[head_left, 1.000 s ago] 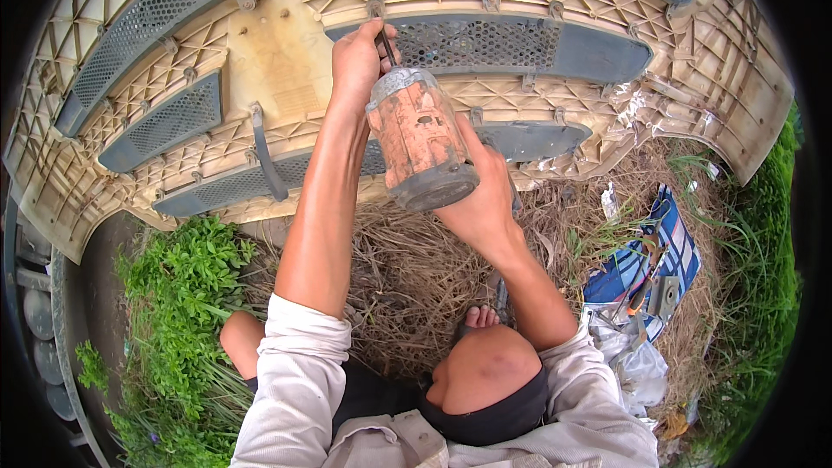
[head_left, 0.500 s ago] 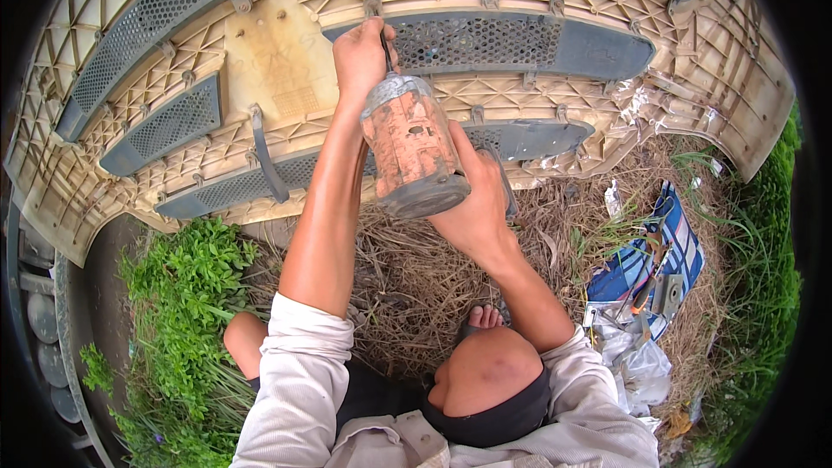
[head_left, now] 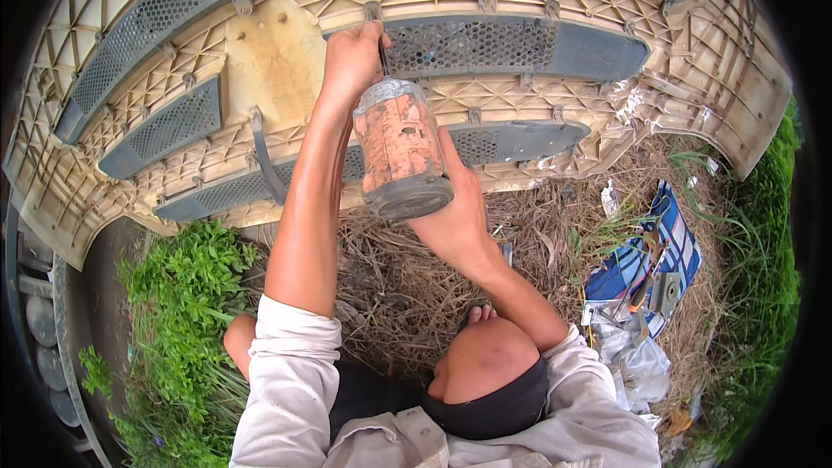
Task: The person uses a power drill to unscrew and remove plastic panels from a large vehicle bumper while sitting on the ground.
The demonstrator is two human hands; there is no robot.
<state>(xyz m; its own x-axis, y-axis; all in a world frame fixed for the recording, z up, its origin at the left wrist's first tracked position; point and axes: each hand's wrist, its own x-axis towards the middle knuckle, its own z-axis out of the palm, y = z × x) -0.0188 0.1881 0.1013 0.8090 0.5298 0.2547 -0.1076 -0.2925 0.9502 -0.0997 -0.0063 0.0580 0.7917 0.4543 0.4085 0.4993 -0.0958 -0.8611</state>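
A worn power tool [head_left: 400,143], with a peeling orange body and dark end cap, is raised in front of the large beige plastic panel [head_left: 273,61]. My left hand [head_left: 351,56] is closed on the thin dark shaft at the tool's top, against the grey mesh insert [head_left: 511,43]. My right hand [head_left: 451,217] is wrapped round the tool from behind and right; its fingers are mostly hidden by the body. The panel has ribbing, metal clips and several grey mesh inserts. A grey strap [head_left: 264,156] hangs from it at left.
Dry grass [head_left: 399,277] lies below, leafy plants [head_left: 182,295] at left. At right are a blue checked bag [head_left: 620,273], metal pieces [head_left: 667,293] and clear plastic bags [head_left: 641,373]. My bare knee [head_left: 485,364] is bent beneath my arms. A dark curved metal structure [head_left: 48,321] stands at far left.
Both my hands and the tool have moved a little to the left across the panel, and the tool's body sits slightly lower than a second ago. Both grips are held.
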